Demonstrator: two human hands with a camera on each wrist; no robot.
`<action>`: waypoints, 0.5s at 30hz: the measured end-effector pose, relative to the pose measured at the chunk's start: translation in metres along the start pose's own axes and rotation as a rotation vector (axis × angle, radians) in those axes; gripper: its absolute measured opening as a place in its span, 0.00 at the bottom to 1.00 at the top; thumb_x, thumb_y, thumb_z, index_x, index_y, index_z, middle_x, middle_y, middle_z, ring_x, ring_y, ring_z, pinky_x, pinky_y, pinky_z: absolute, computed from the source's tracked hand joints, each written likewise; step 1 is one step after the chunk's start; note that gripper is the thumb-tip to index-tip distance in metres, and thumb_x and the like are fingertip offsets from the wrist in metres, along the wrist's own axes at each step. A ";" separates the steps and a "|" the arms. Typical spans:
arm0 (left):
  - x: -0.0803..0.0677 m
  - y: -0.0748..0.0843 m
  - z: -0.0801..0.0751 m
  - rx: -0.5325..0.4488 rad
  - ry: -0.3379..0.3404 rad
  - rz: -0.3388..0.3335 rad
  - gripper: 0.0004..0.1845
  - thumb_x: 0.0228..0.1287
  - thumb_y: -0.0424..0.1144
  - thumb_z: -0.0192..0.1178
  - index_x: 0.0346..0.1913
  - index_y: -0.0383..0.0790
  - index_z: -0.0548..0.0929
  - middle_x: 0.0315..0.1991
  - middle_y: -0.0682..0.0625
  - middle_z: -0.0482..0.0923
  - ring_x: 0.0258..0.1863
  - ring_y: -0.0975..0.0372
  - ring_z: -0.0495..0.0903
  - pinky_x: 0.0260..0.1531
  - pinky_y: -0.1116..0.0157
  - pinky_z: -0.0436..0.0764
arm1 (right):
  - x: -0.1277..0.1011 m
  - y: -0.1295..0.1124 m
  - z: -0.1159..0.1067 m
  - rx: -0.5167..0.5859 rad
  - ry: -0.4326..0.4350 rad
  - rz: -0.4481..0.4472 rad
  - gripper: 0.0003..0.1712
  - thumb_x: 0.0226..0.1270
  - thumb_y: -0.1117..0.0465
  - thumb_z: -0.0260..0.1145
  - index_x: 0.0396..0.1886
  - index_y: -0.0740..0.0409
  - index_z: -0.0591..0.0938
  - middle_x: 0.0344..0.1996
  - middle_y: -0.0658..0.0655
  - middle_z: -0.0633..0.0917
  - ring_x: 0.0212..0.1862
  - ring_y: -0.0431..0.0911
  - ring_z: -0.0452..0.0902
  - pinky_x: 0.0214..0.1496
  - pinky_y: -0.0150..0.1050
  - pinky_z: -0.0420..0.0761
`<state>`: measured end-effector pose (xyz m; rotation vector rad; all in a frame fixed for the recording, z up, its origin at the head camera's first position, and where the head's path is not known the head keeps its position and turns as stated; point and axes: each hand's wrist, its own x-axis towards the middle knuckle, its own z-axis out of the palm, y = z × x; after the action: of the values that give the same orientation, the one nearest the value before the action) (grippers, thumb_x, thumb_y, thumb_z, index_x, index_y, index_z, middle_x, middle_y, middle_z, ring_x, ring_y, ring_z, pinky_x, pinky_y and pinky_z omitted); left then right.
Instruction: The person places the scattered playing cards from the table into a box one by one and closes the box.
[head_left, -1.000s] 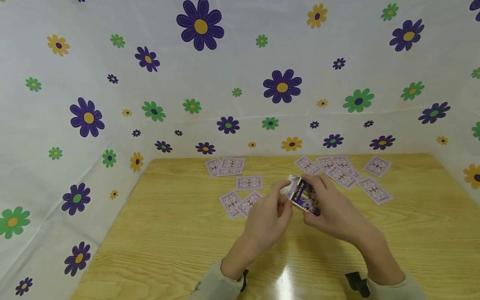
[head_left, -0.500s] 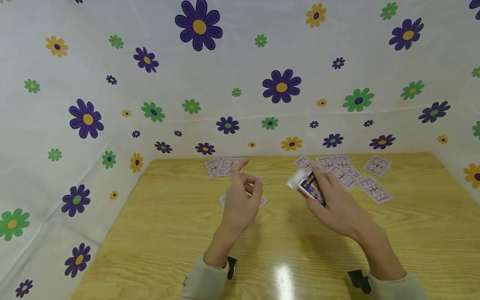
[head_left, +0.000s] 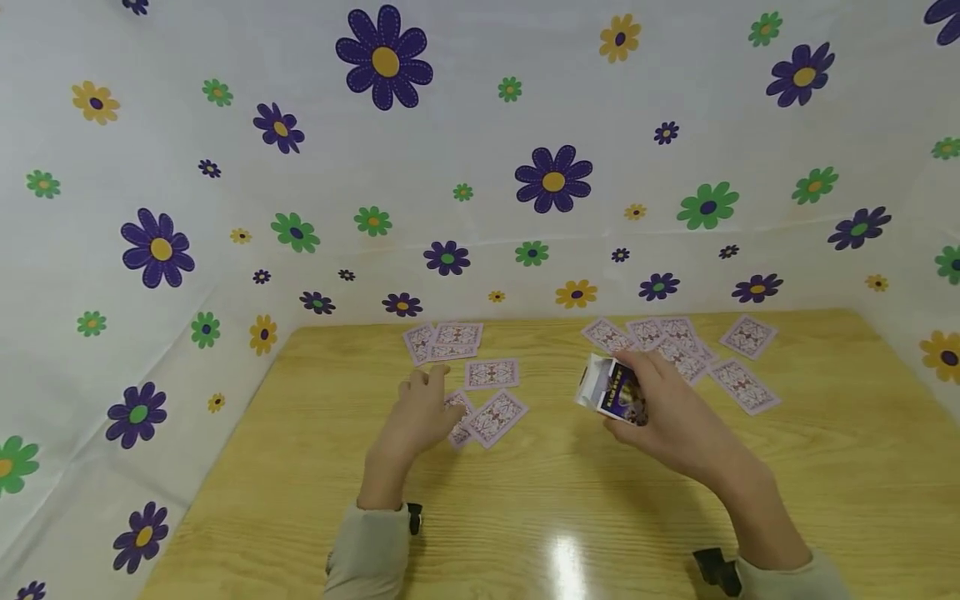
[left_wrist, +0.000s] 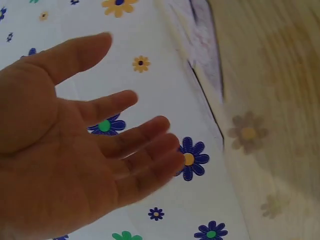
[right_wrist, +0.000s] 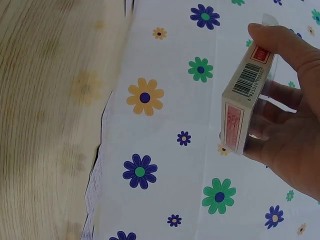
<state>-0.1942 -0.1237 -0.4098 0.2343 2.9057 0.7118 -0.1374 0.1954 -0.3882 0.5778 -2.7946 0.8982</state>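
Box point(head_left: 615, 392) of cards sits pinched in my right hand point(head_left: 667, 408) above the counter point(head_left: 525, 500), flap open. My left hand point(head_left: 420, 412), fingers relaxed and holding nothing, hovers over 2 face-down cards point(head_left: 487, 414).

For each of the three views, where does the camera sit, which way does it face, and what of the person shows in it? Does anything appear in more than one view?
Head: worn on the head, looking forward and down at the wooden table, scattered cards, both forearms and hands.
Left wrist: at the left wrist, looking along the open palm of the left hand towards the flowered sheet.
Right wrist: at the right wrist, looking at the right hand gripping the card box.
Shared: the card box and right hand show in head and right wrist views.
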 end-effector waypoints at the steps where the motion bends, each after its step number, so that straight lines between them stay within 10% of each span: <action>1: 0.001 -0.003 0.001 0.023 -0.029 -0.008 0.36 0.67 0.40 0.60 0.73 0.32 0.60 0.67 0.25 0.58 0.66 0.34 0.59 0.57 0.39 0.72 | 0.000 0.000 -0.001 0.001 0.004 -0.009 0.45 0.56 0.62 0.76 0.70 0.67 0.65 0.59 0.66 0.70 0.53 0.56 0.72 0.50 0.50 0.82; 15: 0.009 -0.028 0.008 0.168 -0.204 -0.035 0.38 0.54 0.29 0.64 0.72 0.42 0.69 0.67 0.31 0.63 0.66 0.37 0.62 0.59 0.38 0.70 | 0.001 0.005 -0.002 -0.067 0.020 -0.060 0.44 0.60 0.63 0.75 0.73 0.63 0.64 0.61 0.68 0.70 0.59 0.60 0.68 0.57 0.57 0.77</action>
<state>-0.2052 -0.1430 -0.4312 0.2574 2.7663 0.4120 -0.1408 0.1999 -0.3891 0.6353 -2.7619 0.7905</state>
